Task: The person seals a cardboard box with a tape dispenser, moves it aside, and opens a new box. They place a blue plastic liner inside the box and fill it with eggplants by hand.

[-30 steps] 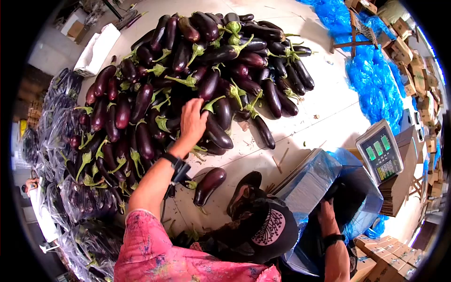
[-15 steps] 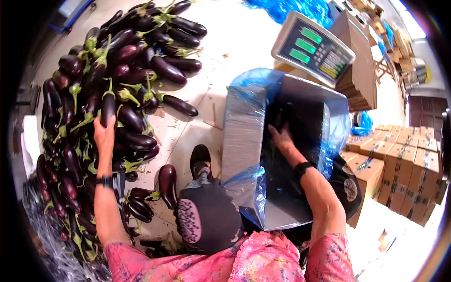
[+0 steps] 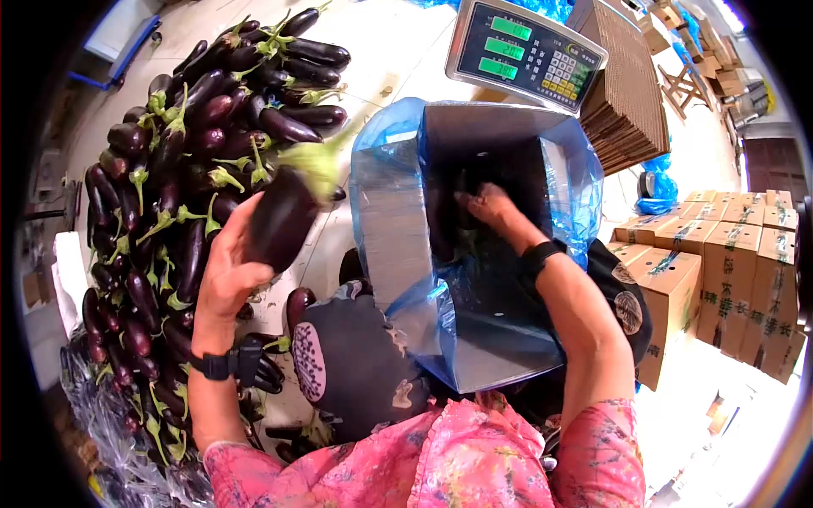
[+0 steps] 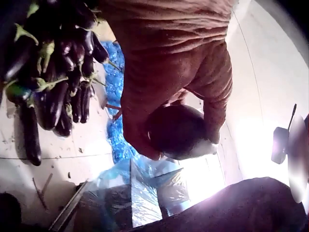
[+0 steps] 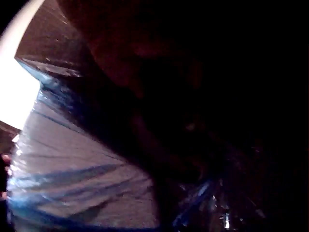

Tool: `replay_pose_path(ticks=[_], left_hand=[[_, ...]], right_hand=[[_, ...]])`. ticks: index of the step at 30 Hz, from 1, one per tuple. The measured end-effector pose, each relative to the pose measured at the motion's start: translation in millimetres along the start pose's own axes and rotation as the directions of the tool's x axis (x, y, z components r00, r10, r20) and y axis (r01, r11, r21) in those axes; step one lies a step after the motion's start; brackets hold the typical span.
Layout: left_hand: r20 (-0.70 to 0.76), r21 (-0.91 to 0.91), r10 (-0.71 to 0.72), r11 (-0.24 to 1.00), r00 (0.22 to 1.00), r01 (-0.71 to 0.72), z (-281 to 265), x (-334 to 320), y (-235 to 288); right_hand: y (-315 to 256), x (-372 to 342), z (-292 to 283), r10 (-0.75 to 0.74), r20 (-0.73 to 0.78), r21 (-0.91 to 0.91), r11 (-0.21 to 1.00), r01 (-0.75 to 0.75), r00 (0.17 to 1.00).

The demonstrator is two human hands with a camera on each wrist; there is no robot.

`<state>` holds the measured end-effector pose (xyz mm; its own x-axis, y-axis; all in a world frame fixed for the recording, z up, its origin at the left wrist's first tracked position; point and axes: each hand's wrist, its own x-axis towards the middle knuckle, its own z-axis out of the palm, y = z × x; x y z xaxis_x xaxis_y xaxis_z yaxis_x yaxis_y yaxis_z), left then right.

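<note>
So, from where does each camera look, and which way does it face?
Head: worn on the head, looking forward and down at the eggplant pile, plastic-lined carton and digital scale; the left hand, right hand, forearms, legs and pink shirt show.
Left wrist: on that wrist, looking along the left hand at its gripped eggplant; the hand fills the top middle.
Right wrist: on that wrist, facing the carton's dark interior; the right hand is barely discernible.
Shared: head and left wrist both show the gripped eggplant and pile.
</note>
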<state>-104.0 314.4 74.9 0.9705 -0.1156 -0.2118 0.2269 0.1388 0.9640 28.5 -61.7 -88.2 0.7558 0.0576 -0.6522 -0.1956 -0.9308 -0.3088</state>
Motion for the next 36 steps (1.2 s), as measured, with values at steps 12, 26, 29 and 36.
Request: replay_pose_path(ticks=[12,26,29,36], left_hand=[[0.385,0.082,-0.055,0.996,0.921,0.025,53,39,11],[0.088,-0.010,-0.166,0.986,0.982,0.168,-5,-11,-59],[-0.155,0.035,-0.204,0.977,0.967,0.212,-33,-30,-121],[-0.392,0.090,-0.278,0.937,0.877,0.338,-72,-50,-168]], right_hand=[[-93,-182,-101,-0.631,0.122,0.893,0.407,0.192,0.766],[-33,-185,-70,-0.121,0.343,0.694,0.701,-0.164,0.932],[-28,-146,-40,-0.085,0.426,0.545,0.819,-0.180,0.901],[82,-9,135,-0.459,0.118,0.190,0.881,0.434,0.881]])
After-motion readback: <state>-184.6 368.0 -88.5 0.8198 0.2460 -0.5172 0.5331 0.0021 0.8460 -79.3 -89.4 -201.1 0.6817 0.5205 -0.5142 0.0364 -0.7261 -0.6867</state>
